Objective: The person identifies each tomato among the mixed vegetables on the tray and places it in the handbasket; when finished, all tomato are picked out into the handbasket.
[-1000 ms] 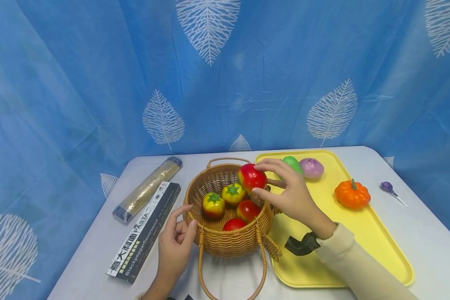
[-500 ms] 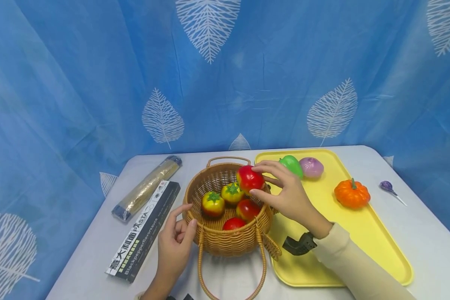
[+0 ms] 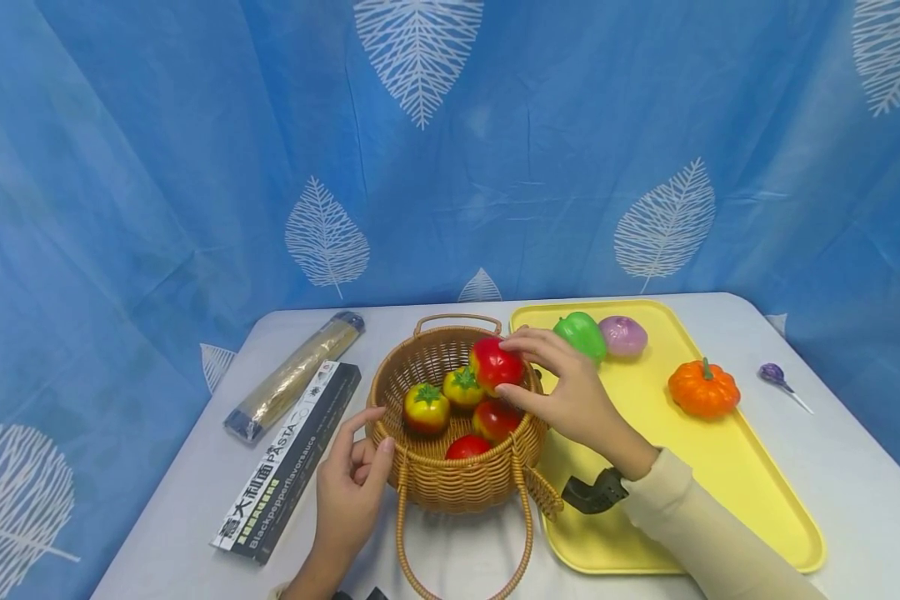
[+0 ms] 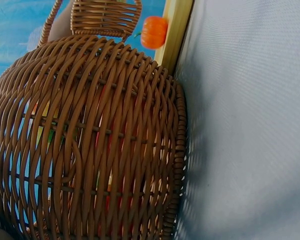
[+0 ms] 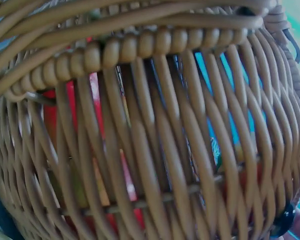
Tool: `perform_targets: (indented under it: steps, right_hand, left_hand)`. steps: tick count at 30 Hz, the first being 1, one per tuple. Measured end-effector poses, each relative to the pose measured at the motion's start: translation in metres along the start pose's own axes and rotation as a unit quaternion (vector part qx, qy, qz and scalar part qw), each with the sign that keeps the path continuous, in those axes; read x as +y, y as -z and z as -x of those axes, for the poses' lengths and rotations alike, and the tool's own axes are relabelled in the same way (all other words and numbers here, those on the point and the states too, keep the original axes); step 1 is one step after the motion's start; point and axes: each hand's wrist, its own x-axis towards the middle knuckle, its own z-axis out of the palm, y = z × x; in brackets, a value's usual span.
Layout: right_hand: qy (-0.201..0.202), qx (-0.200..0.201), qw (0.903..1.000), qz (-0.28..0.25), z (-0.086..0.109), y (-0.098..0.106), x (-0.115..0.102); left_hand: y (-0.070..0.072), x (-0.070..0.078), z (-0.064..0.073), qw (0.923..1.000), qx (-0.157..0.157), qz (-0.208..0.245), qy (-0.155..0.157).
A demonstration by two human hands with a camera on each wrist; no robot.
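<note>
A round wicker basket (image 3: 457, 486) stands at the middle of the table with several toy tomatoes (image 3: 426, 408) inside. Over its right rim, my right hand (image 3: 576, 393) grips a red toy tomato (image 3: 492, 365) between thumb and fingers, above the others. My left hand (image 3: 351, 492) holds the basket's left rim with thumb and index finger. The left wrist view is mostly filled by the woven wall of the basket (image 4: 100, 145). In the right wrist view the weave (image 5: 155, 135) hides the hand's grip, with red showing through gaps.
On the right lies a yellow tray (image 3: 667, 492) with a green pepper (image 3: 581, 336), a purple onion (image 3: 623, 336) and an orange pumpkin (image 3: 704, 389). Beyond it is a small purple-headed item (image 3: 774, 373). Left are a pasta box (image 3: 288, 462) and a spaghetti pack (image 3: 296, 375).
My right hand has moved slightly left and down with the tomato, further over the basket. More of the green pepper shows behind it. My left hand stays on the rim.
</note>
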Motion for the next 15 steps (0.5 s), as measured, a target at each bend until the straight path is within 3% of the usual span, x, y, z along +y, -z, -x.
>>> perform_targets:
  steps: [7, 15]
  right_hand:
    - [-0.032, 0.014, 0.9980, -0.052, -0.0010, -0.0002, 0.0057]
    - [-0.041, 0.010, 0.9970, -0.065, -0.0030, 0.0075, 0.0032]
  left_hand:
    - [-0.0002, 0.0018, -0.0007, 0.9999, -0.003, 0.004, 0.012]
    - [0.0017, 0.0045, -0.0018, 0.9999, -0.007, -0.008, 0.003]
